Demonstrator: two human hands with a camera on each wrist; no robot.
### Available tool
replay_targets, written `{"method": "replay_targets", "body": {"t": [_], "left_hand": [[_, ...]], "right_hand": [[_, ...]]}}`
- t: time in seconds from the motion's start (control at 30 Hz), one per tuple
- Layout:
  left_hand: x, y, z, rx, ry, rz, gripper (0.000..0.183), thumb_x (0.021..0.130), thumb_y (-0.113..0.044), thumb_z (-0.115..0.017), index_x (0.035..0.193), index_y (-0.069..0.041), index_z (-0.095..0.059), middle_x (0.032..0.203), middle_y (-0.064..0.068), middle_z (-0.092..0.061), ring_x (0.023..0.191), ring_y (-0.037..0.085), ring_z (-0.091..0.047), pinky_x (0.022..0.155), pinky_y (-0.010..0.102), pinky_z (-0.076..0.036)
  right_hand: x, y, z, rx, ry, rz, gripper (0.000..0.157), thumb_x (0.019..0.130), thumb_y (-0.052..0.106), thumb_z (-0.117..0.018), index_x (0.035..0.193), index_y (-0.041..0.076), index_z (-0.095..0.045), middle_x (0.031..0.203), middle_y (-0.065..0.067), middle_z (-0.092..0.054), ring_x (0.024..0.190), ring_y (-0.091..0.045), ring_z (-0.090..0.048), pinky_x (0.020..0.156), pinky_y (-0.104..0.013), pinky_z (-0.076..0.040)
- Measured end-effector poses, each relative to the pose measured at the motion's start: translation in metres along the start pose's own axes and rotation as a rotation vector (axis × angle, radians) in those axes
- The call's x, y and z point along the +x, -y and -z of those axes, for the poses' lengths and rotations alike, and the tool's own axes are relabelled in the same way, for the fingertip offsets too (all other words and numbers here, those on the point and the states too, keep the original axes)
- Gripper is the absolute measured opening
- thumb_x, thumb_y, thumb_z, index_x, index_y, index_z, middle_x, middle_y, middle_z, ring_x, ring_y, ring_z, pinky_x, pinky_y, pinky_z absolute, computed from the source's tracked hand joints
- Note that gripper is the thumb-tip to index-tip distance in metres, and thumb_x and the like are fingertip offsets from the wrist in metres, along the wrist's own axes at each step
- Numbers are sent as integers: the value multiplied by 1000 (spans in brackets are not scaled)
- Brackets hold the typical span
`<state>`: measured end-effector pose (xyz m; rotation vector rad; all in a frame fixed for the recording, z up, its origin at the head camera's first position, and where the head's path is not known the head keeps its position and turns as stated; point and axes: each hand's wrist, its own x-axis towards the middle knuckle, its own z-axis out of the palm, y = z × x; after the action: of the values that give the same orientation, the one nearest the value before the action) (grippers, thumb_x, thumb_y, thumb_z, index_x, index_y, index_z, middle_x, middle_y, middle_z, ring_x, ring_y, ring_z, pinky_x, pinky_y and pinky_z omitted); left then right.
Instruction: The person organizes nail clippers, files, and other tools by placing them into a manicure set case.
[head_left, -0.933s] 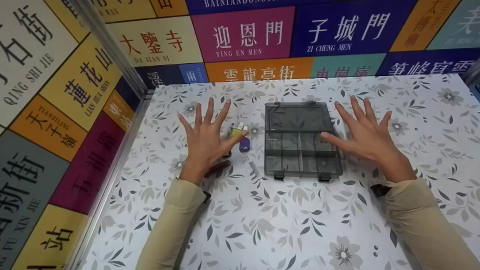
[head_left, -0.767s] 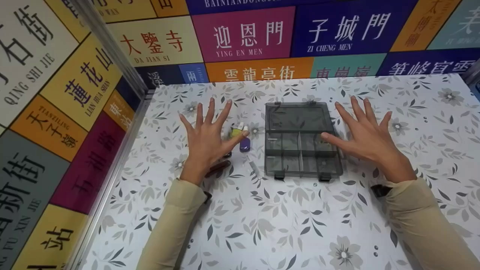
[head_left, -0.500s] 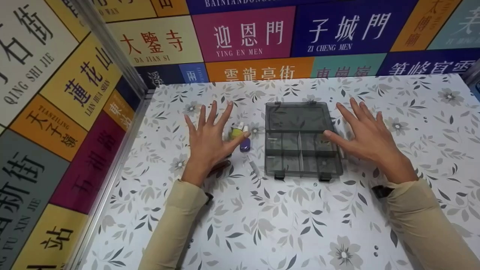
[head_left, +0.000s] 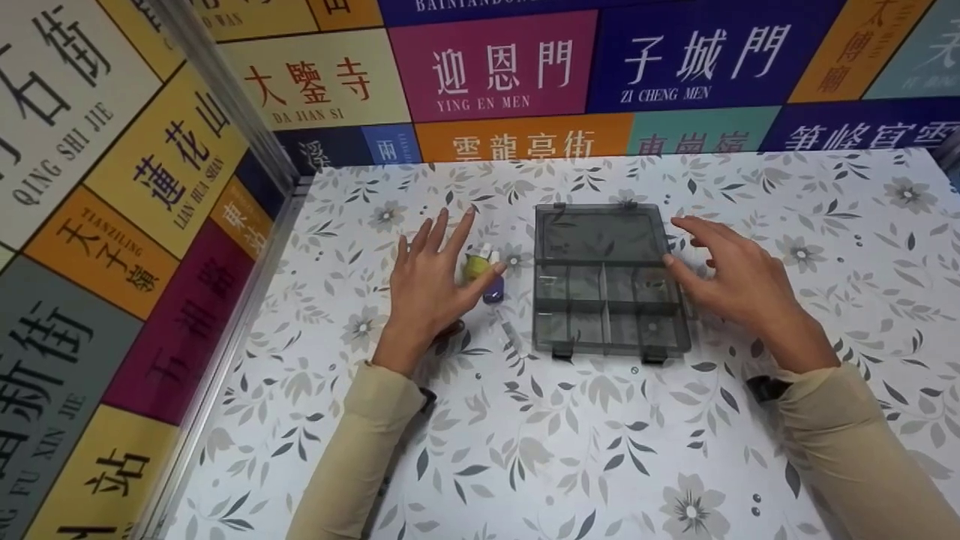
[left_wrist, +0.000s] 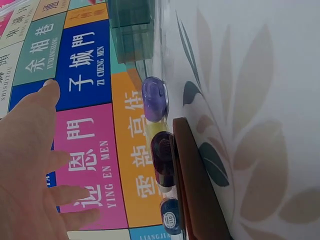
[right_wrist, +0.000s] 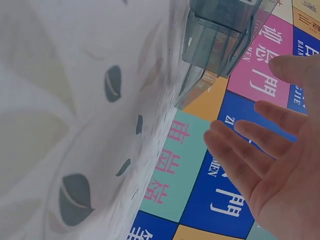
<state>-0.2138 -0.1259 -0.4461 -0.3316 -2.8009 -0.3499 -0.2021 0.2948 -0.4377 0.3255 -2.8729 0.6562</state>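
Note:
My left hand (head_left: pixel 427 291) hovers palm down with fingers spread, holding nothing. Its thumb overlaps a few small bottles: a purple one (head_left: pixel 493 292) and a yellow-green one (head_left: pixel 475 265), both with white caps. The left wrist view also gives a dark red bottle (left_wrist: pixel 163 157) and a dark blue one (left_wrist: pixel 171 216), beside a long brown object (left_wrist: pixel 196 185) mostly hidden under the hand in the head view. At the right side of a smoky, see-through compartment box (head_left: pixel 592 306) is my right hand (head_left: pixel 742 289), its fingers loosely bent and nothing in them.
A slim clear object (head_left: pixel 510 331) lies between the bottles and the box. The table (head_left: pixel 570 465) has a white floral cover. Colourful lettered panels (head_left: pixel 487 67) stand along its back and left sides.
My left hand has moved right toward the bottles, its fingers drawing closer together. The right hand's fingers have bent and lowered beside the box. The bottles and box stay put.

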Motion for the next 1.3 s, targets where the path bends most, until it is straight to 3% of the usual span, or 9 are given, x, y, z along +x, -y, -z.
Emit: {"method": "replay_targets", "body": {"t": [0.23,0.6,0.83,1.07,1.3], "left_hand": [[-5,-5,-4,-16,-30,-54,86,99,-80,-51,170,-33,-36,170,16,-46,154,40,-49,126,66,-38],[-12,-14,-16,-44,-19,-106,78,102,-72,-55,165,-27,-47,164,16,-54,145,42,-58,121,57,-48],[-12,-17,-18,-84,-18,-125,72,102,-66,-61,161,-24,-54,158,15,-60,140,38,-63,112,59,-54],[-12,-19,-22,-94,14,-149,56,102,-48,-73,150,-19,-66,150,13,-67,137,33,-65,109,53,-57],[-11,-19,-23,-146,99,-113,46,100,-36,-78,140,-16,-71,140,10,-70,128,31,-68,103,47,-60]], "right_hand": [[-1,1,-1,16,9,25,59,106,51,-63,157,22,-57,152,-18,-64,104,-44,-77,78,-68,-59],[-3,3,-10,89,28,67,42,105,27,-71,144,11,-69,139,-18,-71,109,-40,-77,84,-60,-64],[-2,2,-13,137,38,77,34,103,16,-73,134,2,-73,131,-21,-73,105,-41,-78,84,-55,-66],[-1,2,-15,157,43,111,28,102,10,-73,127,-3,-75,121,-25,-73,100,-43,-79,81,-54,-66],[-1,0,-16,159,27,148,24,102,9,-74,122,-4,-78,112,-24,-74,96,-43,-80,78,-53,-66]]}}
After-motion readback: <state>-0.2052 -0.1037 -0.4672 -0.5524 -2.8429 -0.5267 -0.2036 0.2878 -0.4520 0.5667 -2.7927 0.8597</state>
